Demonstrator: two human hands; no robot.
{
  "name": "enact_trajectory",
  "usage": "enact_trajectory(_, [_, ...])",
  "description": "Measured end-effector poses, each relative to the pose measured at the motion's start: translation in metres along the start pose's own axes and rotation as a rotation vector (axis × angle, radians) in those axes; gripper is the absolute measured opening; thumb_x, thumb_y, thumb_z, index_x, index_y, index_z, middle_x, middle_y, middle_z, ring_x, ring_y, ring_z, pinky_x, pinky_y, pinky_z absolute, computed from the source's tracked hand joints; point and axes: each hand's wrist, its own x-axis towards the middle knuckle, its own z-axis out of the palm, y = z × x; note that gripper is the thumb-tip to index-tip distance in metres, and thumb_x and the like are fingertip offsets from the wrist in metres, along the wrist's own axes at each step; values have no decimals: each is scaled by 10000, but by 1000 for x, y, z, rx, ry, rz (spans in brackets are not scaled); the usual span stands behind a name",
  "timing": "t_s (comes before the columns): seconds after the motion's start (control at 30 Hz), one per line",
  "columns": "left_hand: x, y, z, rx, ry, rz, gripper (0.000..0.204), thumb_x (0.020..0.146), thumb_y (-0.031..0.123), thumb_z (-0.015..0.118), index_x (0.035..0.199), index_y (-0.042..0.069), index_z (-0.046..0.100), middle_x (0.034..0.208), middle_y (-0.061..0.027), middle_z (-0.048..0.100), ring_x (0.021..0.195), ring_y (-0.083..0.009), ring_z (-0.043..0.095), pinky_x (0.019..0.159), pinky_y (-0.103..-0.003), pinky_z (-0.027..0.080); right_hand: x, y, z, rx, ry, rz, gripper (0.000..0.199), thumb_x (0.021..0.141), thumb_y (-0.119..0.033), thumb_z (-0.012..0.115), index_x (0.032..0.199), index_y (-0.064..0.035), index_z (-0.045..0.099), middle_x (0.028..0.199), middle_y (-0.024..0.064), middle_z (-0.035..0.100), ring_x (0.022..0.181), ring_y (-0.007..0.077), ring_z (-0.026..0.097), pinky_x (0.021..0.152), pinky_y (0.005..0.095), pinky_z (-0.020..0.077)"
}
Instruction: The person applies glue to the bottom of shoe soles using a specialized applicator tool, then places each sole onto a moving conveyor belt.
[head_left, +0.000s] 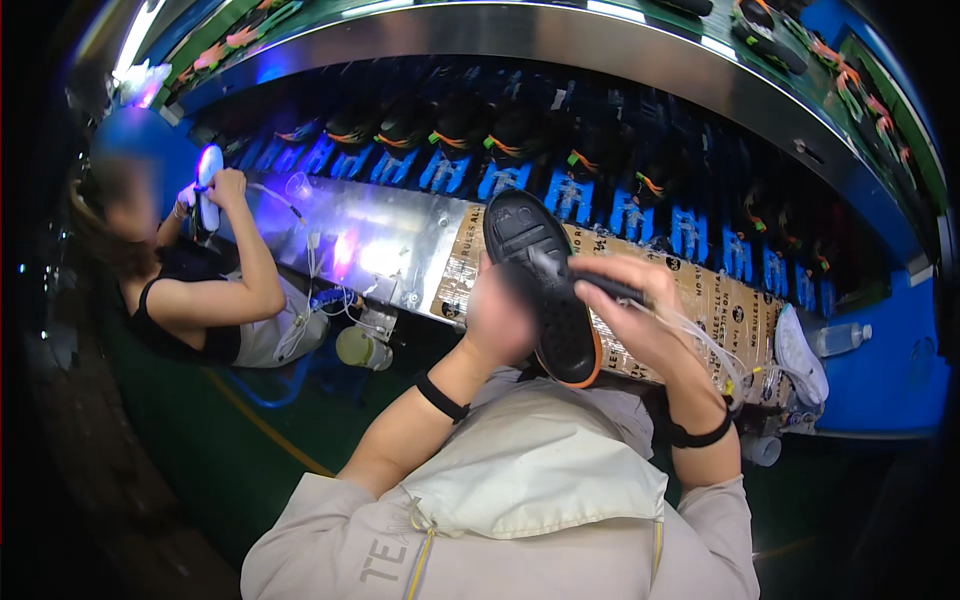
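Fingers: pinching dark pen-like tool (618,291) with right hand (642,312), gripping black sole (548,285) with left hand (496,318). Likely best: brace sole firmly, guide tool lightly and evenly.

A person's left hand (500,312) holds a black sole (528,240) with an orange edge, while the right hand (640,305) grips a dark pen-like tool (615,291) at its side. Beyond the bench (390,235) runs a row of dark shoes (455,128) with bright laces; a bottle (842,340) lies at right. At left, a co-worker (185,300) handles a white piece (208,185) under violet light.
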Motion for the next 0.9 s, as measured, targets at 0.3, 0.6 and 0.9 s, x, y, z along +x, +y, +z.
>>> enact_trajectory(0.3, [-8,0,-5,72,-61,25,919,1052,831,306,1615,126,481,1565,-123,588,1431,-294,586,1239,-494,456,11,28,11,387,-67,-80,285,918,-60,809,1200,-25,807,962,124,763,914,249,732,826,358,558])
enact_trajectory(0.6, [-1,14,7,79,0,74,823,1066,779,353,1534,143,586,1440,-113,692,1286,-287,694,1145,-495,550,9,14,-3,199,-177,-209,299,860,-79,848,1157,-66,815,912,131,745,881,304,711,810,405,556])
enact_trajectory(0.9, [12,47,23,-83,-117,123,1037,954,900,393,1433,5,602,1241,-254,706,1149,-413,672,1099,-555,525,3,-5,19,160,-31,-170,238,880,-61,818,1118,-65,810,987,130,800,885,342,748,887,424,540])
